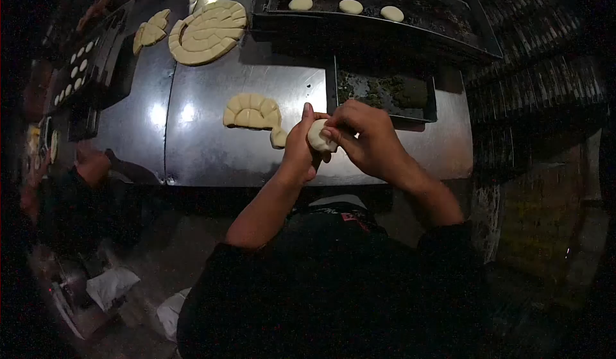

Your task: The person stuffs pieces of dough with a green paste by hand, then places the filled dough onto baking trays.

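Note:
A pale, rounded ball of dough sits in my left hand, whose fingers curl beneath it with the thumb pointing up. My right hand pinches the dough's right side between thumb and fingertips. Just left of my hands, a scored piece of dough lies on the metal table, with a small separate-looking lump of dough at its lower right end. Beyond my right hand stands a dark tray holding dark, crumbly bits. The underside of the held dough is hidden by my fingers.
Farther back on the metal table lie a large round of scored dough and a smaller piece. A large black baking tray bears several flat dough rounds. Another person's hand is at the left, near trays. Racks stand right.

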### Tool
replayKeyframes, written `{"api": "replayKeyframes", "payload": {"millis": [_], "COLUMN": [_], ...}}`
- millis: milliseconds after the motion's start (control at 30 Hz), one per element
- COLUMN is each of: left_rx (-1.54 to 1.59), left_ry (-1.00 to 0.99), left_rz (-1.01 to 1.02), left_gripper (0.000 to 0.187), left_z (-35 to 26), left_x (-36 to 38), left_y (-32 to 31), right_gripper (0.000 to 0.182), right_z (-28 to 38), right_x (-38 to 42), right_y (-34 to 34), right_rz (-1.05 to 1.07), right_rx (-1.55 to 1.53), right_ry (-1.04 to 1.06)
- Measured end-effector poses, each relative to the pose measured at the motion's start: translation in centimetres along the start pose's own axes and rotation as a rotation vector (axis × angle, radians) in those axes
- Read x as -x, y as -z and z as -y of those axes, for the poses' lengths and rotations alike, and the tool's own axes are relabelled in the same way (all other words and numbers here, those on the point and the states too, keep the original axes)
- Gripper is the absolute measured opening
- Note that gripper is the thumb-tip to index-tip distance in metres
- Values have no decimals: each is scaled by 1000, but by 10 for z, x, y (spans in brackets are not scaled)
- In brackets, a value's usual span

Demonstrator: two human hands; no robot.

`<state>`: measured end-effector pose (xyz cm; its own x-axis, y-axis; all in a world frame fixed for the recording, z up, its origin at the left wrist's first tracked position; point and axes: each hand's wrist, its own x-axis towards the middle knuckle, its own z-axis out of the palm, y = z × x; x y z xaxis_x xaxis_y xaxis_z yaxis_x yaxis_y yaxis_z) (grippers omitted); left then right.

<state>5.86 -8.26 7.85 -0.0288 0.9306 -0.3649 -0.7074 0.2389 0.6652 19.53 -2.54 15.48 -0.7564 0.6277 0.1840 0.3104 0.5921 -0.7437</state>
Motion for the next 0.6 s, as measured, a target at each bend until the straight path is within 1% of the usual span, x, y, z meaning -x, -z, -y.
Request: {"api": "replayKeyframes", "payload": {"millis": [33,67,100,167,200,233,300,333,367,400,433,467,500,533,567,600], "left_rx": [111,247,257,161,57,64,-611,-821,-822,-1019,-1217,-1215,-1317,-1423,-1423,-1456], "left_ry": [60,128,130,189,148,158,-256,-358,-346,-412,-477,-474,-453,-405,-396,-365], "left_rz": [12,12,3,-44,-135,-145,-412,-535,-538,-656,-772,-776,-800,-817,-820,-781], "left_gripper": [46,42,42,43,45,45,40,37,37,39,43,43,47,51,51,50], "left_z": [8,20,28,41,43,53,82,87,88,89,87,82,75,76,74,71], "left_x": [-6,-15,-21,-26,-23,-27,-38,-36,-32,-28,-23,-24,-26,-20,-23,-26], "left_y": [8,21,31,47,44,54,86,103,116,127,135,143,150,154,154,152], "right_gripper": [12,13,13,15,14,14,11,9,7,10,10,13,18,25,32,32], "right_z": [3,6,2,-10,-16,-29,-69,-101,-134,-154,-157,-163,-169,-142,-117,-122], "right_x": [3,6,6,12,13,14,20,24,31,38,39,34,26,10,-15,-24], "right_y": [-10,-18,-24,-38,-43,-51,-78,-98,-119,-133,-135,-135,-136,-114,-91,-96], "right_rz": [-59,-115,-103,-55,-34,-22,-7,-1,4,109,115,38,-41,-14,6,14], "right_rx": [133,74,70,235,218,211,285,282,279,221,216,222,226,256,290,284], "right_ry": [85,134,131,92,50,43,-72,-109,-148,-272,-282,-325,-367,-261,-142,-147]}}
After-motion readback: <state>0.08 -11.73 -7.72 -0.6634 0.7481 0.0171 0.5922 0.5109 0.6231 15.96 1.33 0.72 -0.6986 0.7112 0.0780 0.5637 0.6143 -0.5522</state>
